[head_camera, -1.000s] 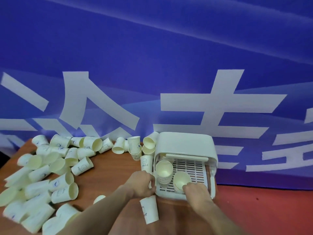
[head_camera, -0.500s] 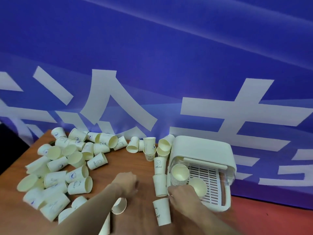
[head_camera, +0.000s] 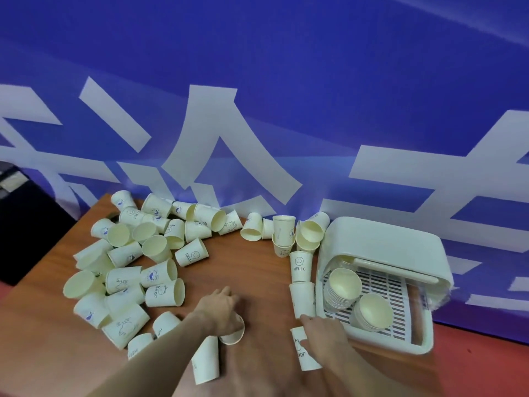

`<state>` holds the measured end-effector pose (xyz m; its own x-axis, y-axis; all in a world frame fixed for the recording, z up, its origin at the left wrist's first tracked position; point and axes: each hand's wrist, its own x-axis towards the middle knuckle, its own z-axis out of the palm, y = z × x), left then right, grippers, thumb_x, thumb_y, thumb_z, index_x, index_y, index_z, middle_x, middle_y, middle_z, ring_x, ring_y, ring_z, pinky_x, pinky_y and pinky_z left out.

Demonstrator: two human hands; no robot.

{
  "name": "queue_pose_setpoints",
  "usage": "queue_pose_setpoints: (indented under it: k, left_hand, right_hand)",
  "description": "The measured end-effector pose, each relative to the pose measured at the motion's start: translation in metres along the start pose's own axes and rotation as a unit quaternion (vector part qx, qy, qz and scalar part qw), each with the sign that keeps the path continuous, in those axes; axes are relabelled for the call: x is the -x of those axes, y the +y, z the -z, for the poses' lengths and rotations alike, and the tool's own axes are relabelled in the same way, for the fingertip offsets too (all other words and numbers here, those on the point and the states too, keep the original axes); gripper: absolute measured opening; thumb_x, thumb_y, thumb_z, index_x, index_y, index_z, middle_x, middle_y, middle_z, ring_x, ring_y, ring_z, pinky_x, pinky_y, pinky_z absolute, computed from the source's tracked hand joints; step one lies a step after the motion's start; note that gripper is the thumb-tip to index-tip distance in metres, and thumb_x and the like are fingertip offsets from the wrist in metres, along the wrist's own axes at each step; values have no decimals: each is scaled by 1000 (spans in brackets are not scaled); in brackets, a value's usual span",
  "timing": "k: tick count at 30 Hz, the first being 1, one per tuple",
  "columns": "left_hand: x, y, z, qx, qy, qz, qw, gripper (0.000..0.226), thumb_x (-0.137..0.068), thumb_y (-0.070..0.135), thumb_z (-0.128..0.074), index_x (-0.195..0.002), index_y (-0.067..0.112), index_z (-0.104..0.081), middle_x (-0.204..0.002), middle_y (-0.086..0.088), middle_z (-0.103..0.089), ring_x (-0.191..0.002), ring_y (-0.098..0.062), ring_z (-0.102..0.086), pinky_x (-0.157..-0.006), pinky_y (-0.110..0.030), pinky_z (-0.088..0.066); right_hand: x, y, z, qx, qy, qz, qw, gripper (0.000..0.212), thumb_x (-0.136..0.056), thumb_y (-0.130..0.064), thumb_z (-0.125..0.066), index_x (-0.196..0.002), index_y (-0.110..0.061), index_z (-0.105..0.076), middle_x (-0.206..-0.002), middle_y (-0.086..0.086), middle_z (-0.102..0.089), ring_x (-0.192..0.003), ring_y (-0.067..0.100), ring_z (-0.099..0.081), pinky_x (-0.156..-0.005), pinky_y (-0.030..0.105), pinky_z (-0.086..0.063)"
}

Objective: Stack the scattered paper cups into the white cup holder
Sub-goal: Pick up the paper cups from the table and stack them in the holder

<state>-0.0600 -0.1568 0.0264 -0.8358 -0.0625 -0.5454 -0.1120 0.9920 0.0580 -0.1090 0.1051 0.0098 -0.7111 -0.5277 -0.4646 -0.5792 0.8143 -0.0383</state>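
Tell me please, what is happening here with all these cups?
A person is sorting paper cups into a white cup holder at the right of a wooden table. Two nested stacks already lie inside it. The left hand grips a cup lying on its side, while the right hand rests on an upside-down cup just in front of the holder. A large scattered pile waits on the left, most of those cups lying on their sides.

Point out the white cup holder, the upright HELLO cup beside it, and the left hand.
white cup holder (head_camera: pixel 380 242): head view, on its bare top cover.
upright HELLO cup (head_camera: pixel 299 266): head view, on its printed side wall.
left hand (head_camera: pixel 221 309): head view, on the back of the hand.
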Motion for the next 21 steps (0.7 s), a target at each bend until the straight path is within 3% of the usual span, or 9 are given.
queue_pose_setpoints:
  k: [5, 9, 15, 21]
  left_hand:
    - [-13, 2, -5, 39, -21, 45, 998, 62, -84, 65, -51, -130, 23, -52, -129, -2, -54, -122, -23, -51, -99, -35, -44]
    - [-21, 6, -10, 15, -36, 56, 998, 63, -84, 70, -47, -129, 25, -53, -127, -1, -60, -118, -24, -57, -93, -35, -46]
    - [-25, 8, -7, 29, -61, 67, 995, 49, -86, 43, -55, -129, 18, -52, -127, -4, -60, -117, -25, -59, -91, -31, -48]
    - [-27, 4, 19, 148, -93, 71, 982, 64, -87, 32, -63, -144, 16, -39, -138, -7, -53, -122, -23, -55, -96, -29, -48]
  right_hand:
    - [-1, -7, -6, 2, -3, -16, 1000, 40, -96, -33, -53, -131, -16, -49, -123, 8, -62, -110, 29, -61, -85, 36, -46]
    - [1, -11, -6, -22, -10, -30, 999, 31, -93, -32, -56, -119, -15, -59, -118, 9, -64, -106, 31, -63, -84, 35, -47]
    - [5, -15, 1, -42, -16, -45, 998, 25, -89, -28, -55, -103, -14, -69, -107, 9, -68, -101, 31, -64, -81, 30, -46]
    - [6, -19, 18, -21, 18, -40, 999, 33, -96, -37, -51, -109, -10, -66, -111, 14, -66, -102, 35, -63, -80, 33, -46]
